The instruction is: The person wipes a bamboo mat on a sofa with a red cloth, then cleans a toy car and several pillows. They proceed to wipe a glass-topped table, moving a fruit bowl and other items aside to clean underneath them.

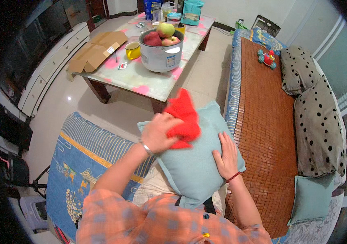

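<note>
My left hand (161, 131), with a silver bangle at its wrist, is closed on a bright red cloth (184, 117). The cloth lies bunched over the upper left part of a light blue-green cushion (196, 170) and looks blurred. On my lap, the cushion leans away from my body, one corner near my waist. My right hand (226, 157), below a dark red bead bracelet, rests flat on the cushion's right side with the thumb apart from the fingers.
Ahead stands a table (158, 85) with a pot (161, 58) of apples, a yellow mug (133, 51) and flattened cardboard (97, 50). At right, a sofa with a brown mat (261, 137) carries spotted cushions (319, 122), a toy (266, 59) and another blue-green cushion (312, 198). A blue patterned cover (91, 158) lies left.
</note>
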A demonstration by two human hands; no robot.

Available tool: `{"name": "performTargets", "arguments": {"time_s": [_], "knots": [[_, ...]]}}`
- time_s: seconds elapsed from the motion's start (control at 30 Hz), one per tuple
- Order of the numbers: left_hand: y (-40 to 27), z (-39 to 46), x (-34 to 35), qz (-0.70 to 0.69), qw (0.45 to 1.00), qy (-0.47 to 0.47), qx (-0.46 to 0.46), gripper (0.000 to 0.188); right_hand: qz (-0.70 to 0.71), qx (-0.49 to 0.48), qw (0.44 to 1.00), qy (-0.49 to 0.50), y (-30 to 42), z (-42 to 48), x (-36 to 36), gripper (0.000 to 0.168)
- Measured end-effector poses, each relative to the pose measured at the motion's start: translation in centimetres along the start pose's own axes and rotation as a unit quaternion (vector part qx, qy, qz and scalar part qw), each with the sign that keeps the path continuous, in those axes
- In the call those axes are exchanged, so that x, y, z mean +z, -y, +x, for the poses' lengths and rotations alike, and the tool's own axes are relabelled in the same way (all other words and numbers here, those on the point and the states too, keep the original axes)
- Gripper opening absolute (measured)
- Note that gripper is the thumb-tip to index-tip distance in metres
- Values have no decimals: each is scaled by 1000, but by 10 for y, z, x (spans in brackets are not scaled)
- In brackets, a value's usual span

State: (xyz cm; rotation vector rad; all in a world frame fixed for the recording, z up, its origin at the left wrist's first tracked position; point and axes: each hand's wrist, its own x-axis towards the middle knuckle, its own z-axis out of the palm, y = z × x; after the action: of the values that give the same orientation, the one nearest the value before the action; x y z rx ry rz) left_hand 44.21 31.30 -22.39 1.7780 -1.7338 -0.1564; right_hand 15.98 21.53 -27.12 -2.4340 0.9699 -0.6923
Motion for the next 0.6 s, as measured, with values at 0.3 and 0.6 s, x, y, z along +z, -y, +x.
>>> {"name": "performTargets", "arguments": {"time_s": [0.3,0.6], "knots": [[148,-77,76,-655,662,-154,-329,29,112,180,974,81,-36,59,-10,67],[18,11,82,-712,630,-254,-178,50,299,224,924,80,-69,50,15,68]]}}
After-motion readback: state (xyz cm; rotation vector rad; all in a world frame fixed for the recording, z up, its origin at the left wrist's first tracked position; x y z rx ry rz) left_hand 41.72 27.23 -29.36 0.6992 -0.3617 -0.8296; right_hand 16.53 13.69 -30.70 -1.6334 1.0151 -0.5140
